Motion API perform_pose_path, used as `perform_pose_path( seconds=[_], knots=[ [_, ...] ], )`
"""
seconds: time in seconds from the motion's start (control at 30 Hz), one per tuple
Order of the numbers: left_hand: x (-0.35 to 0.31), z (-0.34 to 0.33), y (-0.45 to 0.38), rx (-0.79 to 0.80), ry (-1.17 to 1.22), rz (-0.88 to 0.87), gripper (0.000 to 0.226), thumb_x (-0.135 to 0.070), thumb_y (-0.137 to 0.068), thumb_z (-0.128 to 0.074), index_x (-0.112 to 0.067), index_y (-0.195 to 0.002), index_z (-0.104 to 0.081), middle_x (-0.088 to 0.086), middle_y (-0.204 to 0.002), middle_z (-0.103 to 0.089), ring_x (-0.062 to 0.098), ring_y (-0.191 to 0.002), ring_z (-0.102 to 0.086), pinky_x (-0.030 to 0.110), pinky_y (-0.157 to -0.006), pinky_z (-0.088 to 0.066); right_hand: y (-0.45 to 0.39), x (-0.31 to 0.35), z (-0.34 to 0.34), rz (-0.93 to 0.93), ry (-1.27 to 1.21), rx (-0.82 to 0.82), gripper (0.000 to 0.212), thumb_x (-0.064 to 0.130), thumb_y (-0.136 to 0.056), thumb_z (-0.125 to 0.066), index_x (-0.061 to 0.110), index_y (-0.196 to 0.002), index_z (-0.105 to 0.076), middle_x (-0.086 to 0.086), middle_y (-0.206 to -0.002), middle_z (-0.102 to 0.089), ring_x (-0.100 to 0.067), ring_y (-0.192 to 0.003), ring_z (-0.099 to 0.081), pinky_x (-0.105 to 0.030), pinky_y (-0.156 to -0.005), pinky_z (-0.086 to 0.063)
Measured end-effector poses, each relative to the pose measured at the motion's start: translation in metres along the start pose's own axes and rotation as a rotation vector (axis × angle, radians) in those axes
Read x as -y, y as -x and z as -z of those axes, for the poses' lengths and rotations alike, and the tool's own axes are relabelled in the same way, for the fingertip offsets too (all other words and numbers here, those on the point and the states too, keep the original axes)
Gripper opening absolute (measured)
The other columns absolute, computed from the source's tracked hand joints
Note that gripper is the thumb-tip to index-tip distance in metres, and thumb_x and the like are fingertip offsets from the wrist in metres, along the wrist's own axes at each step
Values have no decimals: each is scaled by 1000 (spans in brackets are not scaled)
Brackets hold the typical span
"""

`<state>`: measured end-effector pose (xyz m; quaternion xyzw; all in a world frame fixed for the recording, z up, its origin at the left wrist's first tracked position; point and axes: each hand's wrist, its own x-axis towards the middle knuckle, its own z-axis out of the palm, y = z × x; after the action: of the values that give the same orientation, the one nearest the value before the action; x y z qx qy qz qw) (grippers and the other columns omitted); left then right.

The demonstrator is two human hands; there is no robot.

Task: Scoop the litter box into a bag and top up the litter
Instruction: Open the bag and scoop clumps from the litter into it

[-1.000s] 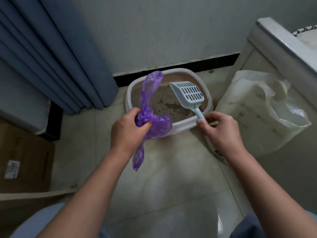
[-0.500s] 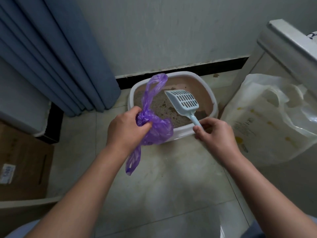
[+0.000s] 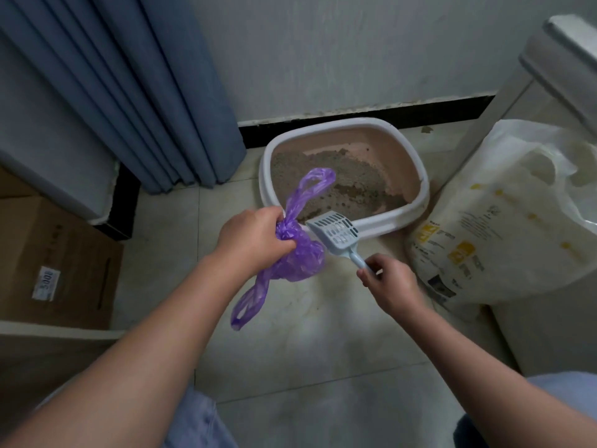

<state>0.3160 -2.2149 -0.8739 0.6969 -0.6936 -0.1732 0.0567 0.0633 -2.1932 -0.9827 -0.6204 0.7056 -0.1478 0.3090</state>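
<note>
A white-rimmed, pink-lined litter box [image 3: 416, 176] with grey litter stands on the tiled floor against the wall. My left hand [image 3: 255, 240] grips a bunched purple plastic bag [image 3: 298, 260] just in front of the box; one loop handle sticks up over the litter and another hangs down. My right hand [image 3: 391, 282] holds the handle of a pale blue slotted scoop [image 3: 336, 234]. The scoop's head sits over the box's near rim, right beside the bag. Nothing shows in the scoop.
A large white litter sack [image 3: 504, 227] with yellow marks stands open to the right of the box. Blue curtains [image 3: 129, 92] hang at the left, with a cardboard box [image 3: 55, 263] below them. White furniture [image 3: 562, 59] rises at the far right.
The scoop has come back from over the litter to the near rim, next to the bag. Both hands have drawn nearer to me, and the view has tilted so that more floor shows.
</note>
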Motion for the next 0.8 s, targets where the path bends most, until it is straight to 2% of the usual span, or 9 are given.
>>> perform_pose_path(
  seconds=[0.2, 0.33, 0.5, 0.63, 0.8],
  knots=[
    [13, -12, 0, 99, -45, 19, 15, -34, -78, -69, -26, -79, -56, -7, -74, -58, 20, -72, -57, 30, -59, -39, 5, -8, -45, 1, 14, 47, 10, 31, -87, -67, 21, -87, -64, 4, -79, -65, -19, -73, -60, -29, -63, -42],
    [33, -11, 3, 108, -41, 80, 13, -34, -76, -69, -24, -80, -60, -5, -73, -60, 19, -70, -59, 29, -53, -36, 5, -2, -60, 28, 6, 22, 11, 31, -88, -67, 20, -90, -64, 1, -85, -64, -21, -73, -58, -31, -65, -43],
    [40, -6, -1, 74, -18, 115, 15, -37, -75, -68, -26, -81, -60, -6, -76, -62, 18, -72, -60, 28, -55, -42, -26, 30, -59, 31, -63, -138, 14, 33, -87, -66, 20, -94, -68, 4, -84, -67, -19, -74, -59, -28, -63, -37],
    [38, -3, -4, 11, 47, 100, 15, -38, -76, -67, -27, -81, -58, -8, -75, -61, 15, -70, -58, 28, -54, -40, -68, 52, -41, 9, -75, -243, 18, 33, -88, -65, 17, -93, -70, 0, -81, -69, -22, -74, -61, -31, -62, -42],
    [31, 4, -9, -85, 59, 81, 20, -38, -75, -69, -25, -80, -56, -7, -74, -60, 19, -71, -57, 31, -56, -38, -111, 58, -42, -68, -15, -243, 26, 42, -87, -64, 18, -90, -73, -1, -77, -71, -24, -76, -65, -31, -62, -44]
  ],
)
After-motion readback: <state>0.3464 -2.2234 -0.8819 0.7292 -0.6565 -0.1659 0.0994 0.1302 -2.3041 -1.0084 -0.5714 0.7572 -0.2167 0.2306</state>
